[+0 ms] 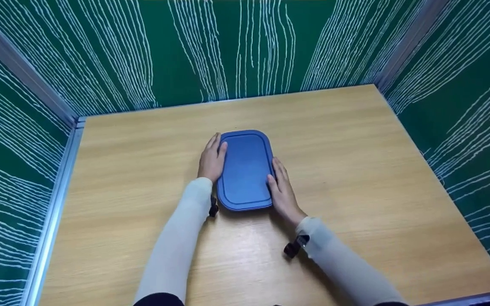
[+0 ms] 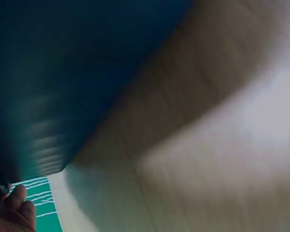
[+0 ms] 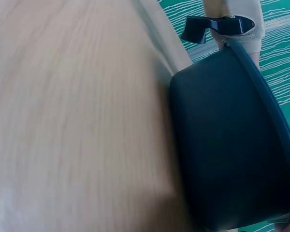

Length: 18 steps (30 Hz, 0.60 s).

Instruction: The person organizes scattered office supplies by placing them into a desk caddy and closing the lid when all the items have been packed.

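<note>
A blue rectangular lidded container (image 1: 246,170) with rounded corners is between my two hands near the middle of the table, lid up. My left hand (image 1: 212,160) grips its left long side, the thumb at the lid's edge and the fingers along the wall. Lower down on the opposite side, my right hand (image 1: 284,193) holds the container, its thumb also by the lid's rim. In the right wrist view the container's dark side wall (image 3: 227,140) fills the right part. The left wrist view catches a few left-hand fingers (image 2: 19,203) past the container's far end. Whether its base touches the table cannot be told.
The wood-grain tabletop (image 1: 143,170) spreads around the container. Green panels with white streaky lines (image 1: 245,51) stand at the back and both sides, with metal framing (image 1: 55,204) along the left edge. A small black device (image 1: 297,246) is strapped on each wrist.
</note>
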Available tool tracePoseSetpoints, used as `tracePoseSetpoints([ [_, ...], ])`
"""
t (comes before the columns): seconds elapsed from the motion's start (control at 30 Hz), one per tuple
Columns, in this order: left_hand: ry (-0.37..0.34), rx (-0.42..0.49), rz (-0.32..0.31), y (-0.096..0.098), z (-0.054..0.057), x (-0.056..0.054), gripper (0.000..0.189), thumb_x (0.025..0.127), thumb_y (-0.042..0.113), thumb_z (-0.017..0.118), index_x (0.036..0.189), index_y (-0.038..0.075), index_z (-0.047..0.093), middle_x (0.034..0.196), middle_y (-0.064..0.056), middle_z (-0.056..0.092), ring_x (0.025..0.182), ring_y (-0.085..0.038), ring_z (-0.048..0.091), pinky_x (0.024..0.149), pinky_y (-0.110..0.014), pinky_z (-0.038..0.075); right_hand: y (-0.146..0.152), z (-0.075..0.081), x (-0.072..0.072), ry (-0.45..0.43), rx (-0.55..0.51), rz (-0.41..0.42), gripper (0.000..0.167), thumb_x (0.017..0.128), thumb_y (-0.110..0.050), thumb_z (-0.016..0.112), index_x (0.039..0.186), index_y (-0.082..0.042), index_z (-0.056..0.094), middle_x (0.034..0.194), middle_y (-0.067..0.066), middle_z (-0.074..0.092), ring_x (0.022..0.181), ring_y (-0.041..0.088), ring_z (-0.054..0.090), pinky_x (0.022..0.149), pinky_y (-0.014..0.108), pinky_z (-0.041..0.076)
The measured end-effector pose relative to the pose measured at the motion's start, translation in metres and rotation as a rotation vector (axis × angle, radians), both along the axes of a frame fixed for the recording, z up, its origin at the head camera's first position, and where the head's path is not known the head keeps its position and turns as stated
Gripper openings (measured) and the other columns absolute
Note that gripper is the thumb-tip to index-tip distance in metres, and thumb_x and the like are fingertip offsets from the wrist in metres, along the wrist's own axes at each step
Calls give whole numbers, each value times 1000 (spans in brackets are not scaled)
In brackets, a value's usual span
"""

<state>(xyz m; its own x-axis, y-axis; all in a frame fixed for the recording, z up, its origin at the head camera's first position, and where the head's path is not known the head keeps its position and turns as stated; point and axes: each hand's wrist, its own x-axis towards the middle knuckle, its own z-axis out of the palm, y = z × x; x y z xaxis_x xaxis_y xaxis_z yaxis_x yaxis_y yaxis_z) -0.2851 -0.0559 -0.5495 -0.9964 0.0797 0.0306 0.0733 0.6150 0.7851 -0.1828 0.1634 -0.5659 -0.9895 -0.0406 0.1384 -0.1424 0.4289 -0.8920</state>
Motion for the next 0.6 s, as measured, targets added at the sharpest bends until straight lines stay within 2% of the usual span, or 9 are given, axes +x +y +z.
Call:
tracePoseSetpoints([
  [0.17, 10, 8, 28, 1, 0, 7, 56, 107, 41, 35, 155, 14, 31, 162, -4, 28, 149, -22, 25, 122, -39, 20, -1, -4, 5, 36, 5, -9, 54, 108, -25, 39, 157, -11, 23, 164, 10, 19, 151, 24, 14, 122, 47, 14],
  [0.37, 5, 4, 38, 5, -1, 19, 50, 108, 34, 35, 155, 16, 33, 161, -2, 31, 148, -20, 26, 121, -36, 21, 2, -8, 15, 74, 29, -24, 52, 107, -19, 41, 156, -6, 27, 162, 14, 22, 151, 26, 18, 122, 47, 16],
  [0.6, 40, 26, 43, 3, -3, 20, 48, 109, 32, 31, 154, 17, 34, 160, -1, 33, 148, -20, 28, 121, -36, 23, 1, -8, 14, 107, 22, -37, 52, 105, -16, 44, 155, -5, 29, 161, 13, 26, 150, 27, 21, 121, 46, 18],
])
